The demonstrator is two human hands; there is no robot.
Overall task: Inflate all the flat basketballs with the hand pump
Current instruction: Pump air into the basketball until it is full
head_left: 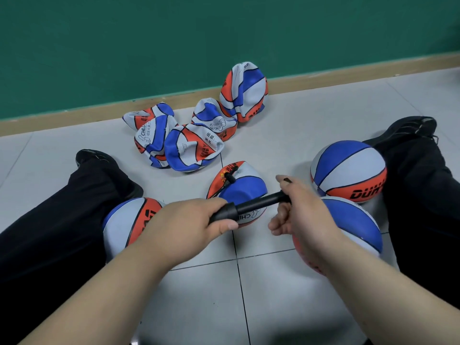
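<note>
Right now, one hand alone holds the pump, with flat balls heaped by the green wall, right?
No: the head view shows left hand and right hand both gripping the pump. The flat balls do lie by the green wall.

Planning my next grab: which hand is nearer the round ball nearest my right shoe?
Right. The right hand, gripping the pump handle, is close to that ball; the left hand holds the pump barrel farther away.

You sit on a pale grey tiled floor, black trousers spread apart, left shoe and right shoe black. Ahead, a tan baseboard runs beneath a green wall.
</note>
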